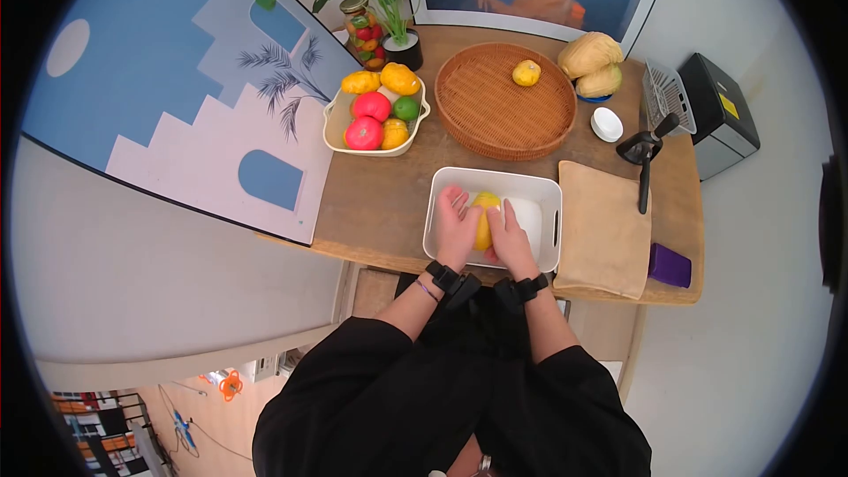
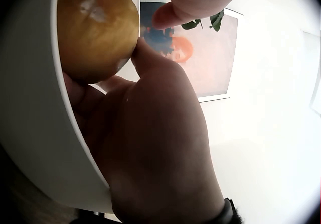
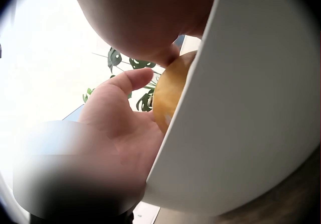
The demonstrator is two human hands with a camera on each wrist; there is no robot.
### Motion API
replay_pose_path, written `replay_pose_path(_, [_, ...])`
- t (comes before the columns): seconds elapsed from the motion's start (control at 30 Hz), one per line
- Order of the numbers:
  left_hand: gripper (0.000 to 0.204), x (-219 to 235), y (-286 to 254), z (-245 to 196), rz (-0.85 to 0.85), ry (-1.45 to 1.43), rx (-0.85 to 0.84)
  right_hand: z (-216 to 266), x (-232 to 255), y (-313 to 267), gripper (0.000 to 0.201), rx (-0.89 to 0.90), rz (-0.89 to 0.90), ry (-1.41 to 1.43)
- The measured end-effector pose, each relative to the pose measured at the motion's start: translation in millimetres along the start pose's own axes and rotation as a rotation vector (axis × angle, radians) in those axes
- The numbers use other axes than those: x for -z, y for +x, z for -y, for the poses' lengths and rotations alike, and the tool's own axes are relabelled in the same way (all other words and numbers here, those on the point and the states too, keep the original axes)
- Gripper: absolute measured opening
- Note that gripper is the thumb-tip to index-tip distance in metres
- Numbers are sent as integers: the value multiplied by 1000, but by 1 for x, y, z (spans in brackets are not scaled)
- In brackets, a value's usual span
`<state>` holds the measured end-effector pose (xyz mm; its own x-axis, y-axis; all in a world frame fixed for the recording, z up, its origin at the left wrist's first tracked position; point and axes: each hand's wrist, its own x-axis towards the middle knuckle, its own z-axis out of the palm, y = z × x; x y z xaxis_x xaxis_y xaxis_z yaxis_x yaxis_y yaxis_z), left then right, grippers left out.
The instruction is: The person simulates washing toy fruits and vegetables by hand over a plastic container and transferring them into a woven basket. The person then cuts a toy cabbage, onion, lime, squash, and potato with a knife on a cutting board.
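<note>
A smooth yellow fruit (image 1: 483, 222) is between my two hands in a white rectangular tub (image 1: 444, 184). My left hand (image 1: 454, 233) holds it, its thumb against the side and its fingers under it in the left wrist view, where the rounded end of the fruit (image 2: 98, 35) has a pale scar. From the other side, my right hand (image 1: 514, 243) lies against the fruit. Its thumb (image 3: 138, 78) stands straight and off the skin in the right wrist view; the tub wall (image 3: 235, 113) hides its fingers.
A beige basket (image 1: 335, 135) of fruit and a round wicker tray (image 1: 495, 115) with one yellow fruit (image 1: 526, 73) stand behind. At right are a tan cloth (image 1: 604, 230), a black hand press (image 1: 645, 159), a white bowl (image 1: 607, 124) and a purple box (image 1: 670, 265).
</note>
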<state>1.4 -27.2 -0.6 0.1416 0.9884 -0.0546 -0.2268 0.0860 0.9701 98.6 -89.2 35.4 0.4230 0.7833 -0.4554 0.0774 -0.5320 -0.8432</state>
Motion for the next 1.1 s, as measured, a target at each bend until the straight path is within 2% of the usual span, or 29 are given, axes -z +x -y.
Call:
replay_pose_path(0.07, [41,6,5,12,54,56,35,-9,0,6,61,70,-86,40])
replay_pose_path(0.13, [42,10,12,22,108,111,71,-6,4,5,58,94,-74,73])
replay_pose_path(0.2, [39,14,13,27,228,32,152,-8,5,3,54,110,-57,106])
replay_pose_path(0.3, [27,4,5,1,194,-3,169,-20,4,18,44,138,-102,258])
replay_pose_path(0.37, [25,2,6,-3,177,-6,182,-38,4,27,37,271,-83,457])
replay_pose_path(0.4, [27,2,4,-4,160,-9,198,-44,3,26,37,267,-81,454])
replay_pose_path(0.47, [31,5,5,2,162,20,185,-45,3,23,35,565,-297,96])
replay_pose_path(0.57, [38,8,10,10,138,56,167,-46,0,29,37,659,-272,132])
replay_pose_path(0.6, [40,10,10,13,110,63,166,-48,-1,29,37,658,-271,132])
replay_pose_path(0.67, [38,7,9,13,61,51,141,-38,-4,25,36,473,-266,78])
replay_pose_path(0.7, [36,6,9,13,12,39,113,-32,-2,24,36,477,-265,78])
replay_pose_path(0.77, [33,8,7,5,32,-56,129,-7,4,7,38,149,-178,-7])
replay_pose_path(0.8, [32,8,5,2,55,-154,146,-21,2,16,38,149,-177,-8])
replay_pose_path(0.87, [31,12,10,14,84,-192,77,-50,-2,40,39,458,-262,-117])
replay_pose_path(0.9, [32,15,11,22,114,-226,11,-57,-3,45,39,459,-261,-118])
replay_pose_path(0.97, [30,15,11,27,105,-205,6,-52,-5,40,39,393,-179,211])
replay_pose_path(1.0, [28,14,13,28,97,-185,-2,-49,-4,37,39,395,-178,208])
replay_pose_path(1.03, [28,12,14,26,97,-188,-6,-32,-1,24,39,323,-176,260])
replay_pose_path(1.07, [26,11,14,23,72,-137,44,-23,0,16,39,248,-173,313])
replay_pose_path(1.1, [24,11,12,21,48,-85,96,-25,-1,19,39,246,-173,312])
